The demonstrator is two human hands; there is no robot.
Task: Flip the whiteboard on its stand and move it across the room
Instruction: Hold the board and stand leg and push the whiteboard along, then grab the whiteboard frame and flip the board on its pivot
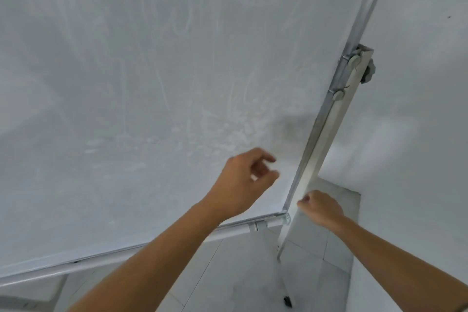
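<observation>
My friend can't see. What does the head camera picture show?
Two bare hands reach toward the lower right corner of a big smudged whiteboard. The left hand hovers open before the board; the right hand is at the stand's metal post.

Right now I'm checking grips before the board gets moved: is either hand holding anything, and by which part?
The right hand grips the stand's upright post beside the whiteboard's lower corner. The left hand is open, holding nothing.

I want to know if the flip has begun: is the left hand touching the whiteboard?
Cannot tell. In the head view the left hand is open in front of the whiteboard, blurred, with no clear contact or gap.
</observation>
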